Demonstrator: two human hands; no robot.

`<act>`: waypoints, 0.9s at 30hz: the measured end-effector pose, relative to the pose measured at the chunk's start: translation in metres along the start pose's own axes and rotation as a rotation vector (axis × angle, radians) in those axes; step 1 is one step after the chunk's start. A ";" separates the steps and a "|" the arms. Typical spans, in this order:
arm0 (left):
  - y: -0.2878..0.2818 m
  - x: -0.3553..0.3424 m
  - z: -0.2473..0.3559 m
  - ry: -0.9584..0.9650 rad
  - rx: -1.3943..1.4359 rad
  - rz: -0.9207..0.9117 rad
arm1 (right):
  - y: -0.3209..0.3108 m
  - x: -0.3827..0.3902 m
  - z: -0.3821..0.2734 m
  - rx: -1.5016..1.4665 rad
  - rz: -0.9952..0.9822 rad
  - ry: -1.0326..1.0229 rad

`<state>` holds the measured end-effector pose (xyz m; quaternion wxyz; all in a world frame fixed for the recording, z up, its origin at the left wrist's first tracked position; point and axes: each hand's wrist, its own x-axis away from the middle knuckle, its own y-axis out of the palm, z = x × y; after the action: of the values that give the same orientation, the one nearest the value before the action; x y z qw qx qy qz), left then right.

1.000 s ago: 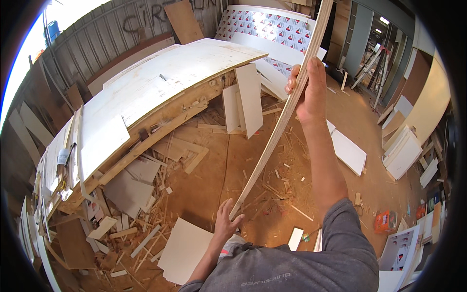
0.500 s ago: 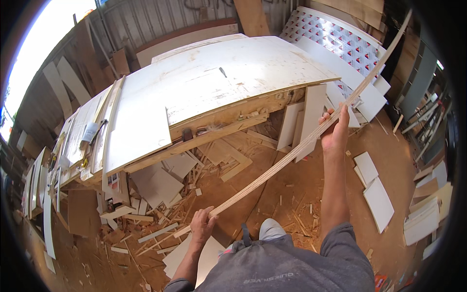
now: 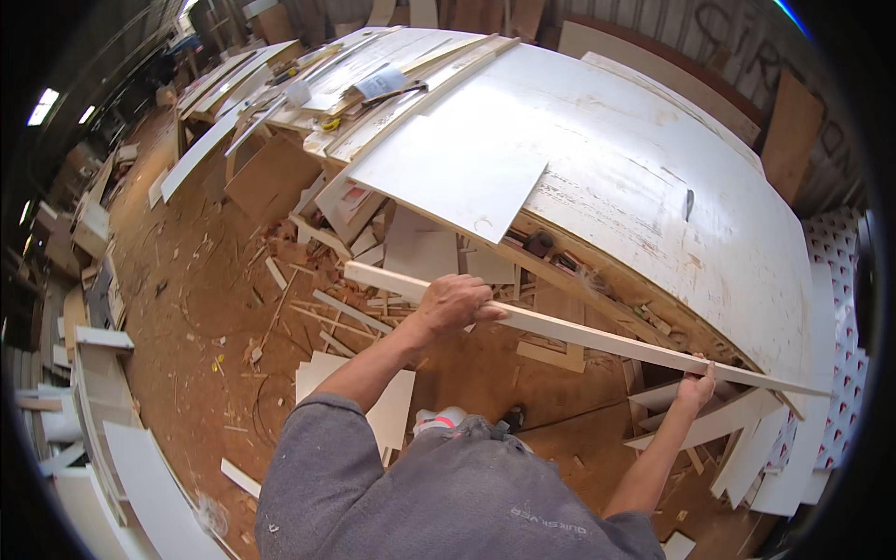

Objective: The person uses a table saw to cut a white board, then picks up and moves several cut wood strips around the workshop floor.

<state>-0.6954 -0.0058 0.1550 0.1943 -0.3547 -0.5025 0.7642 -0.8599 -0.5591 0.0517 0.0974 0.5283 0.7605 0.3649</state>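
Note:
I hold a long narrow plywood strip point(image 3: 597, 336) level in front of me, just under the near edge of a big white worktable point(image 3: 635, 159). My left hand point(image 3: 455, 301) grips the strip from above, near its left end. My right hand point(image 3: 696, 385) grips it from below, toward its right end. A white rectangular panel point(image 3: 448, 173) lies on the tabletop just beyond my left hand, overhanging the edge.
Offcuts and wood scraps point(image 3: 308, 280) litter the brown floor under the table. A white board point(image 3: 369, 401) lies by my feet. Long strips and tools point(image 3: 373, 84) pile on the table's far left. White panels point(image 3: 747, 439) lean at the right, more boards point(image 3: 112, 439) at the left.
The strip has swung from nearly upright down to level. My view has turned, so the table now spreads ahead and right. Both hands have kept their grip.

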 end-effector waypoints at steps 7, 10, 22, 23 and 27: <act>0.003 -0.094 -0.039 0.015 -0.012 -0.052 | 0.047 -0.080 0.046 0.081 -0.040 0.087; 0.011 -0.137 -0.058 0.122 -0.024 -0.091 | 0.041 -0.111 0.048 0.207 -0.106 0.023; 0.055 -0.341 -0.210 0.108 0.042 -0.300 | 0.167 0.102 0.242 0.654 -0.356 0.454; 0.062 -0.352 -0.229 0.106 0.044 -0.302 | 0.187 0.129 0.270 0.704 -0.397 0.554; 0.096 -0.403 -0.329 0.107 0.051 -0.240 | 0.276 0.198 0.376 0.706 -0.560 0.872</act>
<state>-0.1759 -0.1022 0.1274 0.3200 -0.3271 -0.5106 0.7280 -0.5406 -0.1677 0.0110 -0.3103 0.1119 0.9145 0.2344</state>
